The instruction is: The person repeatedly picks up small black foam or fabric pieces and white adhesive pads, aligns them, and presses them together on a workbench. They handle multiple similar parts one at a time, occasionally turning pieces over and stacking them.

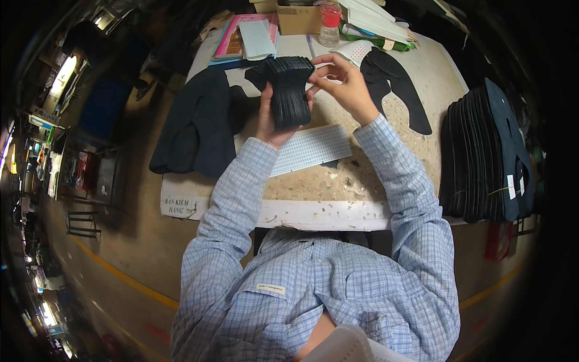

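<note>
My left hand (271,123) is wrapped round a thick stack of dark cut pieces (291,93), its thumb on the left side and fingertips showing at the right. The stack is held above the table, its layered edges facing me. My right hand (345,81) is at the stack's upper right edge, thumb and fingers bent in a pinch against the pieces; what lies between the fingertips is too small to make out. Below the stack lies a white sheet printed with a grid (313,148). A dark pile of larger pieces (193,123) sits left of my left hand.
Black curved pieces (398,84) lie at the right, beside a white dotted piece (356,51). A tall dark stack (485,157) stands at the table's right edge. Behind are a red-topped clear bottle (329,27), a cardboard box (298,19) and a pink folder (232,37).
</note>
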A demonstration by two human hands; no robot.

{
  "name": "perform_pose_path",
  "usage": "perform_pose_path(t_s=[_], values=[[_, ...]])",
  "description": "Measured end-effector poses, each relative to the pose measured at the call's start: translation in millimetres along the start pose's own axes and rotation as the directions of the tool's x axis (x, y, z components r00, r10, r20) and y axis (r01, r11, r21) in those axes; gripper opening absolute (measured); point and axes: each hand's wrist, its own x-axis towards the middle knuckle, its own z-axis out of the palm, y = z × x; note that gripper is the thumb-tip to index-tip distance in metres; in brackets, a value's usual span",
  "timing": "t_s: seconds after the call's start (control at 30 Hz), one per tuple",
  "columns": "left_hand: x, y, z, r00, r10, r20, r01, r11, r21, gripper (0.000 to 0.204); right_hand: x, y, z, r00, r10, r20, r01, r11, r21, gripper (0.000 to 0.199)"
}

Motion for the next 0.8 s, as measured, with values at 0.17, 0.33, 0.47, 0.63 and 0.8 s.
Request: perform_pose_path(t_s=[0.17, 0.33, 0.47, 0.63, 0.8], values=[[0, -1, -1, 0.994, 0.055, -0.096, -0.035, 0.979, 0.199, 0.073, -3, -4, -4, 0.994, -0.036, -0.105, 0.062, 0.966, 0.252, 0.034], [1, 4, 0, 0.987, 0.08, -0.141, -0.059, 0.987, 0.148, 0.081, -1, 5, -27, 0.984, 0.08, 0.16, -0.179, 0.501, 0.847, 0.034], [-1, -5, 2, 0.997, -0.057, 0.06, 0.065, 0.988, -0.143, 0.079, 6, 21, -19, 0.936, -0.284, 0.206, -0.117, 0.302, 0.946, 0.031], [-5, -9, 12, 0.971, -0.043, 0.237, 0.05, 0.999, -0.021, 0.071, -9, 22, 17, 0.943, 0.215, 0.253, -0.324, 0.759, 0.564, 0.055], [-6, 7, 28, 0.964, 0.123, -0.234, -0.021, 0.918, 0.395, 0.059, -1, 6, 0, 0.984, -0.148, 0.1, 0.091, 0.896, 0.436, 0.076]])
